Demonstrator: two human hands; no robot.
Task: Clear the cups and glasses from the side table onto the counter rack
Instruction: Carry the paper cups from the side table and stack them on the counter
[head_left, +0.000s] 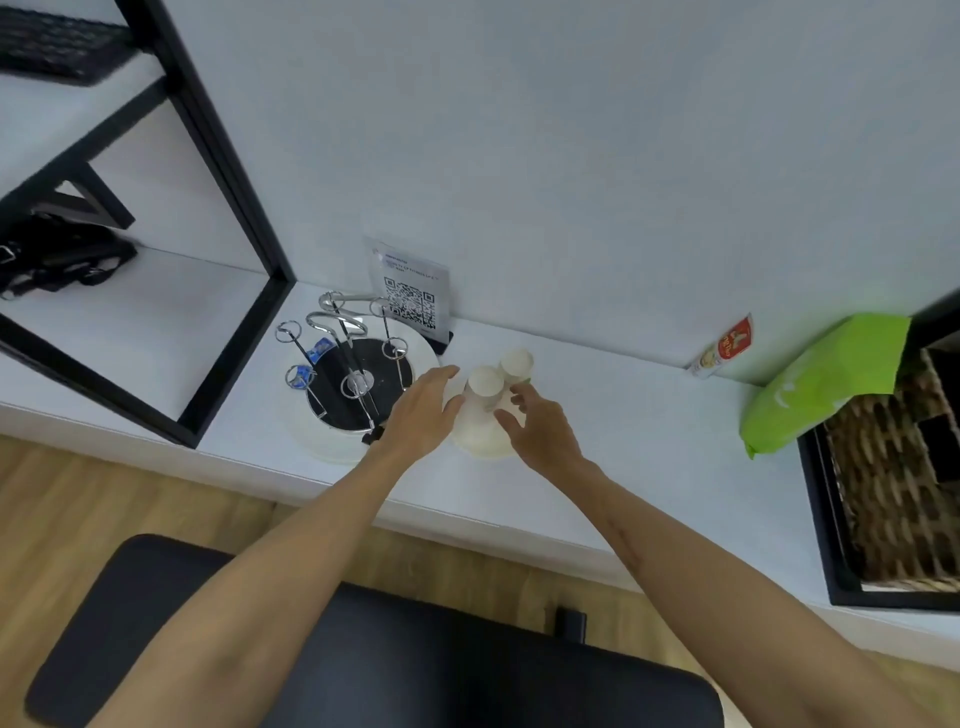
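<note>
Nearest, a black padded seat (363, 649) is cut off by the bottom edge. Beyond it, on the white table (623, 441), the left hand (421, 410) and right hand (540, 431) flank two upturned white paper cups (485, 387), fingers relaxed and spread, gripping nothing; actual contact is hard to judge. Left of the cups stands a chrome wire rack (353, 364) on a round base. Farther back leans a blurred QR card (410, 291)

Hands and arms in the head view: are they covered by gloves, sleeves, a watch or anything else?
No. The left hand and right hand are bare, without gloves, rings or a watch. Both forearms are uncovered to the frame's bottom edge; no sleeve shows.
</note>
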